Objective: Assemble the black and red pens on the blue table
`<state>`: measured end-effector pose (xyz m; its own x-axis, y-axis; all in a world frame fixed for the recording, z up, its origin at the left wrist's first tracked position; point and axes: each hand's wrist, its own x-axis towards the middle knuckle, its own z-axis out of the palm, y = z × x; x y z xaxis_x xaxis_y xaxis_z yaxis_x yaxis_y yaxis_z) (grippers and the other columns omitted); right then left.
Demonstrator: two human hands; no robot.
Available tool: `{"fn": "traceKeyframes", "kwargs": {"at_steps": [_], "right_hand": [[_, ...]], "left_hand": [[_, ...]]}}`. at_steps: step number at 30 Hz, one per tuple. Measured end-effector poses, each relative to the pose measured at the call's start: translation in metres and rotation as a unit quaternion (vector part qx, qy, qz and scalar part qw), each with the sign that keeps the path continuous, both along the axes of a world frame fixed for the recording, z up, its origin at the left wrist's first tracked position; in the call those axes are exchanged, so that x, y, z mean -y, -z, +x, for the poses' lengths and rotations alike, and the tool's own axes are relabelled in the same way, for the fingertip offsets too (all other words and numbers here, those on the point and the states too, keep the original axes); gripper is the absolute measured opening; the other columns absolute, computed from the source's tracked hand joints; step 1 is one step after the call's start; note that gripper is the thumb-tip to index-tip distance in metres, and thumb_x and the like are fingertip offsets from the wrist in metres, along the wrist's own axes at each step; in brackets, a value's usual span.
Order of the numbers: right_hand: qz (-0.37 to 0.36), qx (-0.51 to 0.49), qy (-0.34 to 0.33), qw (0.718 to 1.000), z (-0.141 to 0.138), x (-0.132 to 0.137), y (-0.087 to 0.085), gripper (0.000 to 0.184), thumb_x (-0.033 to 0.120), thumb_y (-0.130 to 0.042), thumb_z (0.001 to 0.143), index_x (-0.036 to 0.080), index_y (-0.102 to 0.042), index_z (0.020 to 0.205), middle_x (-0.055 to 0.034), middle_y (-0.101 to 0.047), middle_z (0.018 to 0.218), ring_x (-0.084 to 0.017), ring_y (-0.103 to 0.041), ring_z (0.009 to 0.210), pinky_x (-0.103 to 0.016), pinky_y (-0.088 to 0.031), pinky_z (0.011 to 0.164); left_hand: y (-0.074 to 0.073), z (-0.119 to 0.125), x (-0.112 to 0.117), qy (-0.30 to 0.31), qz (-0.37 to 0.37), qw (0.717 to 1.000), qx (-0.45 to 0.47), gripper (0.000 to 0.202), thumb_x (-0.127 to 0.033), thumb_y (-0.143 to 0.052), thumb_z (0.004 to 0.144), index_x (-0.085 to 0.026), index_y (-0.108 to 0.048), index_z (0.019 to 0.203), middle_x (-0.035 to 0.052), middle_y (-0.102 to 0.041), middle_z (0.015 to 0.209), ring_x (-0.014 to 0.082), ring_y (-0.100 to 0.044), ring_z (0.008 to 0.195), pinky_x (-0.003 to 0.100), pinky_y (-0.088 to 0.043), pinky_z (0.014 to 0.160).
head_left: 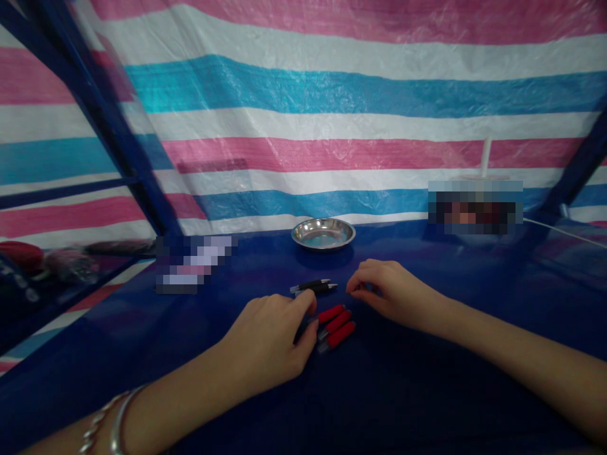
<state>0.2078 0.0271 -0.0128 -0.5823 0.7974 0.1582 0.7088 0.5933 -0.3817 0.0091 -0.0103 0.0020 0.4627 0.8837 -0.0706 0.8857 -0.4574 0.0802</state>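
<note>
My left hand point(272, 332) is low over the table, its thumb and index finger closed about the left end of the uppermost red pen point(331, 313). Two more red pens, a middle one point(337, 322) and a lower one point(340, 335), lie beside it in a slanted row, with greyish clear left ends. Just beyond that hand are two black pens point(322, 289) with silver tips pointing right; my fingers partly cover one. My right hand point(382, 284) rests right of those tips, apart from them, fingers curled and thumb meeting index finger, with nothing visible between them.
A shallow round metal dish point(323, 235) stands toward the back of the blue table point(403, 385). Blurred-out items lie at the back left point(196, 265) and back right point(474, 208). Behind hangs a striped plastic sheet point(332, 95); dark blue frame posts point(123, 151) flank the table.
</note>
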Motion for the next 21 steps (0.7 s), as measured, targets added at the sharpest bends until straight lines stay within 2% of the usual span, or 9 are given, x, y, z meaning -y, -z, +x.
{"fn": "traceKeyframes", "kwargs": {"at_steps": [3, 7, 10, 21], "right_hand": [[-0.003, 0.015, -0.004, 1.000, 0.001, 0.000, 0.001, 0.016, 0.010, -0.047, 0.075, 0.015, -0.062, 0.078, -0.0036, -0.059, 0.077, -0.011, -0.049, 0.070, -0.024, -0.037, 0.065], [-0.006, 0.036, 0.000, 0.999, 0.002, -0.001, 0.002, 0.015, 0.012, -0.048, 0.075, 0.016, -0.062, 0.077, -0.0029, -0.060, 0.075, -0.013, -0.050, 0.072, -0.025, -0.036, 0.066], [-0.002, 0.041, 0.005, 0.999, 0.003, -0.002, 0.004, 0.014, 0.012, -0.049, 0.075, 0.016, -0.062, 0.077, -0.0033, -0.060, 0.075, -0.014, -0.051, 0.074, -0.026, -0.036, 0.067], [-0.009, 0.059, 0.014, 0.998, 0.005, -0.003, 0.005, 0.012, 0.012, -0.050, 0.073, 0.016, -0.062, 0.074, -0.0029, -0.059, 0.071, -0.013, -0.049, 0.070, -0.025, -0.033, 0.063]], "left_hand": [[0.000, -0.001, -0.003, -0.014, 0.005, 0.999, 0.029, 0.022, -0.033, -0.035, 0.080, -0.023, -0.047, 0.096, 0.0006, -0.057, 0.072, 0.0142, -0.054, 0.062, 0.023, -0.038, 0.054], [0.006, -0.007, -0.012, -0.017, 0.042, 0.996, 0.079, 0.023, -0.028, -0.031, 0.083, -0.023, -0.046, 0.099, 0.0016, -0.052, 0.091, 0.0128, -0.053, 0.078, 0.026, -0.044, 0.069], [0.011, -0.011, -0.018, -0.017, 0.046, 0.994, 0.095, 0.024, -0.025, -0.031, 0.083, -0.023, -0.048, 0.099, 0.0015, -0.048, 0.095, 0.0112, -0.052, 0.080, 0.027, -0.044, 0.077], [0.016, -0.013, -0.023, -0.011, 0.024, 0.994, 0.106, 0.018, -0.026, -0.038, 0.081, -0.023, -0.051, 0.093, 0.0004, -0.048, 0.093, 0.0113, -0.051, 0.081, 0.028, -0.044, 0.078]]}}
